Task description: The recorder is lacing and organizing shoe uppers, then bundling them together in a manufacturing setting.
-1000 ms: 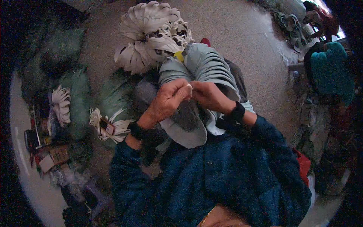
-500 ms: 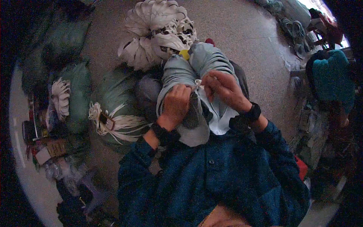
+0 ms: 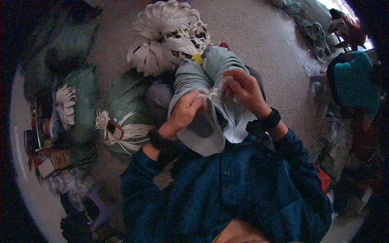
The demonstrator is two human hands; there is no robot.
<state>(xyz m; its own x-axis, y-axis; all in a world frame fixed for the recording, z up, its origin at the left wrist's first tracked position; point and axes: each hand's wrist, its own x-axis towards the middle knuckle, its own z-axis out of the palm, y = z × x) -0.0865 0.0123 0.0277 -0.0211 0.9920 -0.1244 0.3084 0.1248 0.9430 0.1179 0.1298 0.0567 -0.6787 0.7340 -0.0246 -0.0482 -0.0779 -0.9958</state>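
Observation:
Two long stacks of nested pale grey-blue fabric pieces lie side by side on my lap, their open, tongue-like ends toward me. Between them runs a thin white cord, looped or knotted near the middle. My left hand pinches one part of that cord over the left stack, thumb against fingers. Above the right stack, my right hand has its fingers curled on the other end, slightly blurred. A yellow round piece shows between the stacks' far ends.
Bundles of white fanned-out pieces lie on the floor ahead. At left are green sacks, and white strips with a small handheld device on them. A teal cloth hangs over a seat at right.
My left hand has turned and lifted off the left stack, now pinching the cord. My right hand has shifted slightly, and the cord between the hands looks more spread out.

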